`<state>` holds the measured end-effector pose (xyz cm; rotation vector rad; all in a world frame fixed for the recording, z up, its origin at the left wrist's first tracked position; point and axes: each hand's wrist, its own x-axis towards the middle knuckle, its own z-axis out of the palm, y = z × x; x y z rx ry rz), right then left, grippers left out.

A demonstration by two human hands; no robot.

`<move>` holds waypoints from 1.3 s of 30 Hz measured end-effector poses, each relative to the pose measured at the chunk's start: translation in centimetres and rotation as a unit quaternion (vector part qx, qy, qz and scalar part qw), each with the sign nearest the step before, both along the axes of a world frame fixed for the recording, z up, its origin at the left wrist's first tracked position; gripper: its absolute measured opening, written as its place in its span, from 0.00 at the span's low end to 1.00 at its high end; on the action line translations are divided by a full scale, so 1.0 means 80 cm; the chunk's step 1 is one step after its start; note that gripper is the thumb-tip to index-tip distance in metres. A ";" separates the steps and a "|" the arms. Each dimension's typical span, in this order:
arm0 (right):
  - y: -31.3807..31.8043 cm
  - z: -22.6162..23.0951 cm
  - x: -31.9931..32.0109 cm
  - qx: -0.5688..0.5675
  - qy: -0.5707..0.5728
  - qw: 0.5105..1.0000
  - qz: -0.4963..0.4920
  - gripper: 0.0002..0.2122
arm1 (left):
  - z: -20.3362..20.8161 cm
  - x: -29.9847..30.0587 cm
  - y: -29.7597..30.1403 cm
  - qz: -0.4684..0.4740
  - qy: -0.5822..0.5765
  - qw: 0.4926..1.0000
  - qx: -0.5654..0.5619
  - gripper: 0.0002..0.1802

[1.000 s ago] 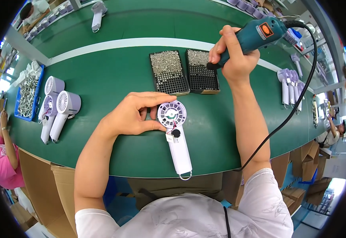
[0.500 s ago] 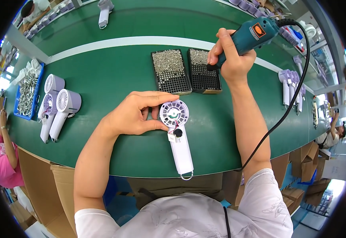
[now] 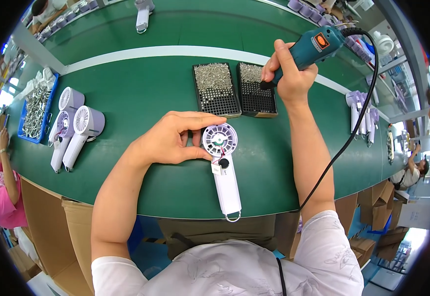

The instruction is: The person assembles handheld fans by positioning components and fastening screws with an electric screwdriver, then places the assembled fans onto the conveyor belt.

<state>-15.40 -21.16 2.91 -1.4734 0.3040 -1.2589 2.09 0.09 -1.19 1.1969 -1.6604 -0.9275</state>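
Observation:
A white and lilac handheld fan point(image 3: 228, 185) lies on the green table before me, its round head exposed with red wires and a small white tag, its handle pointing toward me. My left hand point(image 3: 173, 138) grips the head's left side between thumb and fingers. Up to the right, my right hand point(image 3: 293, 74) is wrapped round a teal electric screwdriver point(image 3: 318, 47), its dark tip pointing left over the nearer end of the screw trays. Two black screw trays, the left one point(image 3: 217, 89) and the right one point(image 3: 258, 91), hold many small silver screws.
Several lilac fans point(image 3: 79, 128) stand at the left beside a blue basket point(image 3: 52, 98) of metal rings. More fans point(image 3: 360, 113) stand at the far right. A black cable point(image 3: 355, 135) loops down past my right forearm. Other people sit at the table's sides.
The view has shifted slightly, so table items appear a little displaced. My left hand still holds the fan and my right hand the screwdriver, both in nearly the same pose.

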 end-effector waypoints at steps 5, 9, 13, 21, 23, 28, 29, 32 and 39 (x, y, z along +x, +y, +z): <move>0.007 0.002 0.004 0.006 0.004 1.000 -0.018 0.06 | -0.002 0.000 0.001 -0.005 0.021 1.000 0.010 0.39; 0.013 0.011 0.000 0.021 -0.017 0.999 -0.017 0.06 | -0.003 -0.001 0.001 -0.008 0.019 1.000 0.006 0.39; 0.035 0.039 -0.003 0.029 -0.095 0.995 0.030 0.06 | -0.005 0.000 0.001 -0.011 0.022 1.000 0.008 0.39; 0.094 0.059 -0.008 -0.063 -0.088 0.970 0.219 0.15 | 0.003 -0.001 0.001 0.008 -0.011 0.999 0.042 0.39; 0.105 0.058 -0.006 -0.075 -0.077 0.970 0.217 0.14 | 0.006 -0.003 0.001 0.009 -0.007 0.999 0.037 0.38; 0.121 0.051 0.002 -0.026 -0.093 0.968 0.232 0.05 | 0.012 -0.004 0.003 0.006 0.013 0.998 0.063 0.35; 0.122 0.050 0.003 -0.022 -0.089 0.969 0.230 0.05 | 0.012 -0.004 0.003 0.007 0.014 0.998 0.063 0.35; 0.113 0.043 0.002 -0.105 -0.041 0.961 0.254 0.08 | 0.010 -0.004 0.004 0.010 0.010 0.998 0.064 0.35; 0.114 0.029 0.011 -0.104 -0.030 0.965 0.239 0.06 | 0.001 0.000 0.003 0.006 0.014 0.999 0.046 0.35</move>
